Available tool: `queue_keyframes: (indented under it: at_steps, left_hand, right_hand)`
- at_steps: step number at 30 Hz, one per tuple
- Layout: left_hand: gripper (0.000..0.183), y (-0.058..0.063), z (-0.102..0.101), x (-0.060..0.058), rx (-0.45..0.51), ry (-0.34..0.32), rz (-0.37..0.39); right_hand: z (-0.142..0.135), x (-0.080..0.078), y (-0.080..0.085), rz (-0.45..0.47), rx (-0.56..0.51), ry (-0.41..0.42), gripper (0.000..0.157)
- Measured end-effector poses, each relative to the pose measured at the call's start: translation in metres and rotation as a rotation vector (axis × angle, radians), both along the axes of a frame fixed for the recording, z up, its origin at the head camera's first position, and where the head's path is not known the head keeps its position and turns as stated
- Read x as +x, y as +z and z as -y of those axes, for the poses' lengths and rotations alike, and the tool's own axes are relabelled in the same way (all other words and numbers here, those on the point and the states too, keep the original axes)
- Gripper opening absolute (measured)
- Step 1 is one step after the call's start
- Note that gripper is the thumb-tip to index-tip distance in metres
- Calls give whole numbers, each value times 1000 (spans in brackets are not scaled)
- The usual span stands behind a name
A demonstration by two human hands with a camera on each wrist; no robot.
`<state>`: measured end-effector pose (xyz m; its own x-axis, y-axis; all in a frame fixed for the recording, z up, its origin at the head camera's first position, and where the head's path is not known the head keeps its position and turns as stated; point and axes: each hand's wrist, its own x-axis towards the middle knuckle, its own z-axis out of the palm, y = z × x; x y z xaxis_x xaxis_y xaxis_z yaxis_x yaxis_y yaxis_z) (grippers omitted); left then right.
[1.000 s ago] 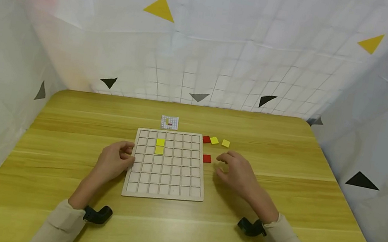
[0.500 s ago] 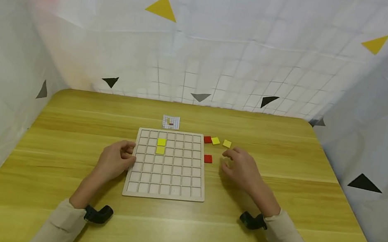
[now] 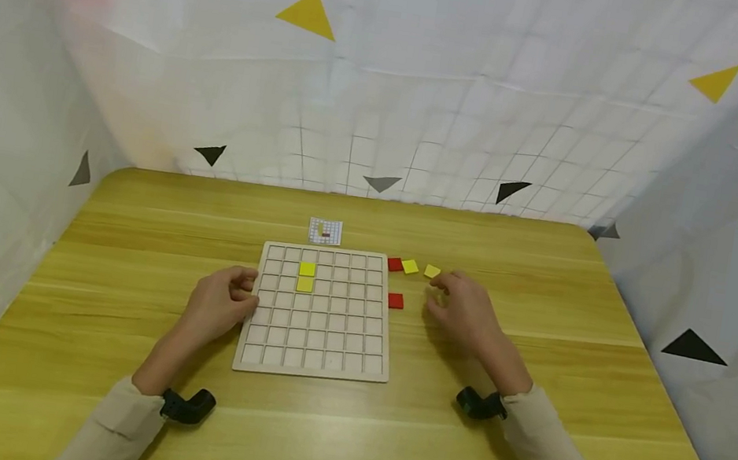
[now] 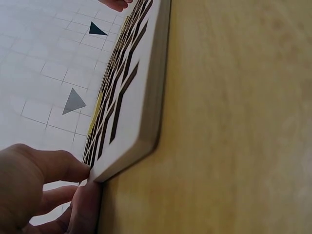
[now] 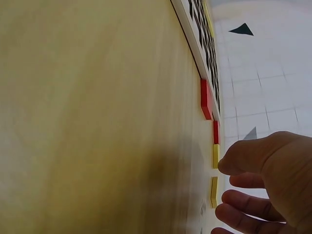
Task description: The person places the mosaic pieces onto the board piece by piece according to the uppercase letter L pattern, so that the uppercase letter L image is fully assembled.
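A wooden grid board lies flat on the table. Its left edge is held by my left hand, with the thumb at the top rim and fingers against the side. Two yellow tiles sit one above the other in the board's third column. My right hand hovers right of the board, fingers bent and apart, nothing between them. Its fingertips are right by a loose yellow tile. Another yellow tile lies beside a red tile, and a second red tile lies against the board's right edge.
A small printed card with a grid pattern lies beyond the board. The wooden table ends at white cloth walls marked with triangles. A dark camera band is on each wrist.
My right hand has moved away from the red tile at the board's side, rightward and forward to the outermost yellow tile. The left hand and board stay as they were.
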<state>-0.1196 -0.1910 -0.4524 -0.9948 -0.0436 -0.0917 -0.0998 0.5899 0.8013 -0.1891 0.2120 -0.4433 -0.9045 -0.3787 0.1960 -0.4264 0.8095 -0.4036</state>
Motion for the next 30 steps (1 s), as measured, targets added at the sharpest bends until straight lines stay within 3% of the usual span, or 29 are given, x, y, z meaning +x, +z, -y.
queue_keyframes:
  at_steps: [9,21,30]
  left_hand:
    - [45,1,0,2,4,0,7]
    - [45,1,-2,-1,-26,-7,-9]
    - [46,2,0,1,-21,5,1]
  right_hand:
    - [-3,-18,1,21,26,-33,29]
    - [-8,-30,-3,64,15,-83,34]
    - [-4,-39,-5,75,20,-71,34]
